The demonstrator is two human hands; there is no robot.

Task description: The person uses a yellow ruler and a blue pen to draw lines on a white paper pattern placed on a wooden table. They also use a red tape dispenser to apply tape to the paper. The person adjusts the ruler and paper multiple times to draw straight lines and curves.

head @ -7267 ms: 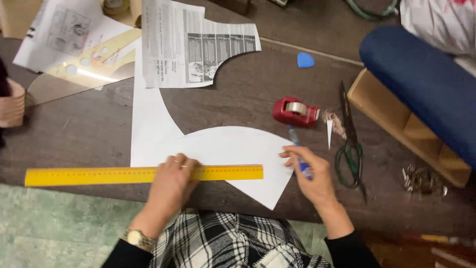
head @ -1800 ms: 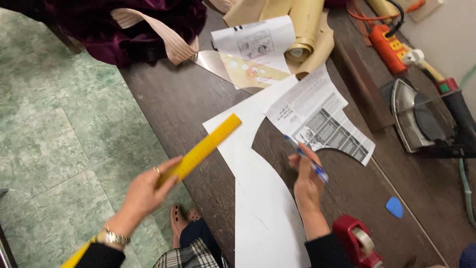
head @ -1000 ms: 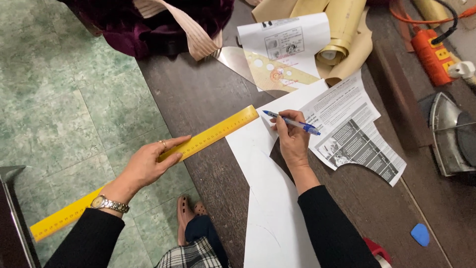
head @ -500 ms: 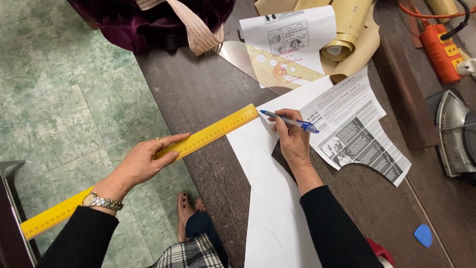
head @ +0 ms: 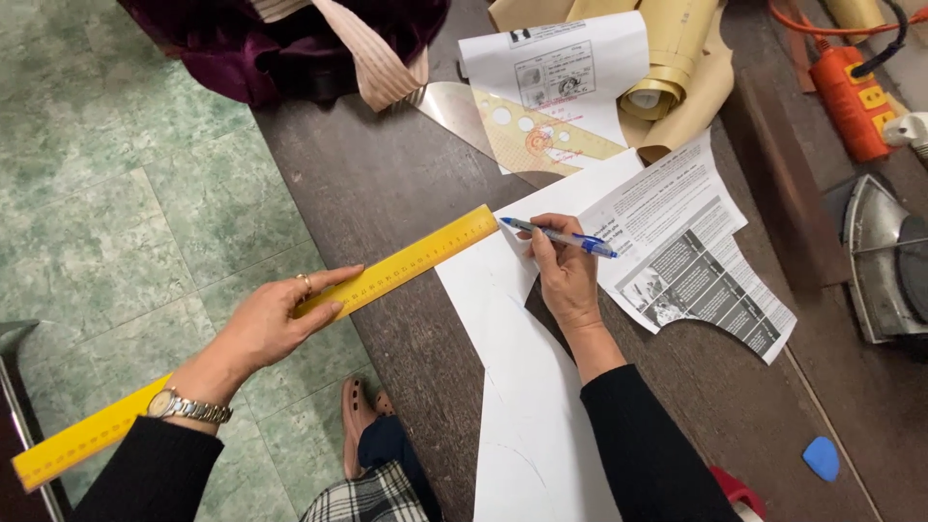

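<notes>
Ruler: long yellow ruler (head: 290, 319), judged stiff, light; far end on bench (head: 387, 174).
Left hand (head: 275, 324): grip closed mid-length.
Right hand (head: 565, 280): grip holds blue pen (head: 561, 237), tip on white paper (head: 522, 387).

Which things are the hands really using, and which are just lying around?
In use:
left hand holding the yellow ruler
right hand holding the blue pen
white paper under the pen tip

Lying about:
printed sheet
paper roll
power strip
iron
blue chalk
</notes>
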